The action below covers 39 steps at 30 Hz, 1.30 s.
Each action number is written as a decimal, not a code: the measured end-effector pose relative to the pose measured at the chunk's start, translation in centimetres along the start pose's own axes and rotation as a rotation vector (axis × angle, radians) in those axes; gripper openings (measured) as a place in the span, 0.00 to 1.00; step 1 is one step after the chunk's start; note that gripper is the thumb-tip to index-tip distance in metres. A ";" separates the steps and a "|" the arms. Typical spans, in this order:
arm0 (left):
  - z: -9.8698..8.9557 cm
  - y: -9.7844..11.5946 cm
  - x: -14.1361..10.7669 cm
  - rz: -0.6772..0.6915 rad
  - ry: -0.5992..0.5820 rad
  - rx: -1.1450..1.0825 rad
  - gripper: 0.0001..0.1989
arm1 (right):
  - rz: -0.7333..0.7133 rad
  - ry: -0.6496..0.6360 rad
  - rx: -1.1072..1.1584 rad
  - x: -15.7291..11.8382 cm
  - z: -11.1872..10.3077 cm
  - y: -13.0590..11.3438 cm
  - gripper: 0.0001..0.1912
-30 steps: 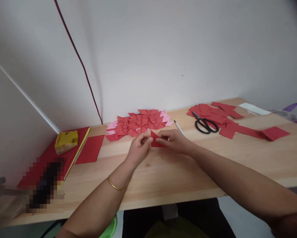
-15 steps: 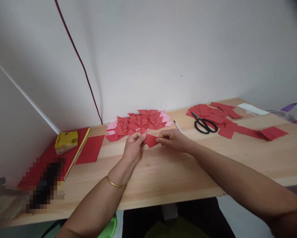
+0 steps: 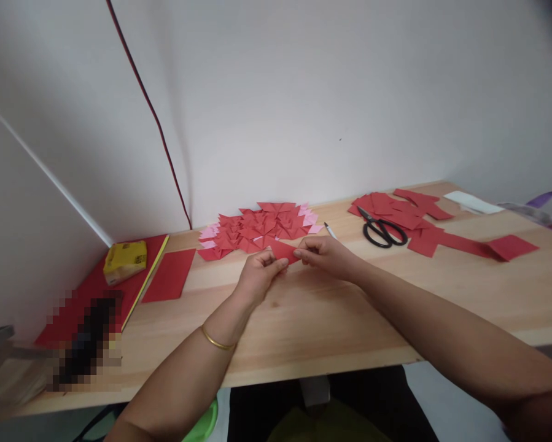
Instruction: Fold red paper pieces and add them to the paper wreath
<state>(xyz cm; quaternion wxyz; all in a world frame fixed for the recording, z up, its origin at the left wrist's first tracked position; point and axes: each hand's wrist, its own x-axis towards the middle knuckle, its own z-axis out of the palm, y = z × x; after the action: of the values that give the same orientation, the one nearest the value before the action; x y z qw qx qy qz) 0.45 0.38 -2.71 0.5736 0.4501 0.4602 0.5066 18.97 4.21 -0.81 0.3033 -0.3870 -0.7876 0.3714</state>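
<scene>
Between my two hands is a small piece of folded red paper [image 3: 282, 249], held just above the wooden table. My left hand [image 3: 260, 270], with a gold bangle at the wrist, pinches its left side, thumb across the lower edge. The right corner is pinched by thumb and fingers of my right hand [image 3: 324, 255]. Right behind them lies a heap of folded red and pink paper pieces [image 3: 261, 224]. A white pen [image 3: 330, 230] with a dark tip lies just beyond my right hand, partly hidden by it.
Black-handled scissors [image 3: 381, 232] rest on a pile of red paper pieces [image 3: 388, 207] at the right. A red strip [image 3: 464, 242] extends from there. On the left are a red sheet [image 3: 169, 276] and a yellow packet [image 3: 126, 262]. A wall backs the wooden table [image 3: 303, 331].
My left thumb has slid right along the paper's lower edge, covering its lower part. The paper now shows as a flatter shape. My right hand keeps its pinch; the view has shifted slightly.
</scene>
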 end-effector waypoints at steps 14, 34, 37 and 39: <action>-0.3 0.2 0.1 0.107 0.012 0.243 0.16 | 0.048 -0.075 -0.001 -0.1 -0.4 -0.2 0.19; -0.7 0.3 0.5 -0.031 -0.026 -0.276 0.16 | 0.061 0.099 0.234 -0.1 -1.0 0.2 0.13; -0.7 0.3 0.5 -0.063 -0.050 -0.352 0.14 | 0.052 0.097 0.252 -0.1 -1.2 0.2 0.13; -0.7 0.3 0.5 -0.065 -0.063 -0.340 0.14 | 0.048 0.087 0.258 -0.1 -1.2 0.0 0.13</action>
<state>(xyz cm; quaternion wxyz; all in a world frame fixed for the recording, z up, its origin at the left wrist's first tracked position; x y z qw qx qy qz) -0.29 0.96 -2.57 0.6715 0.3473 0.3640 0.5440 19.90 4.57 -0.22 0.3756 -0.3793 -0.7098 0.4596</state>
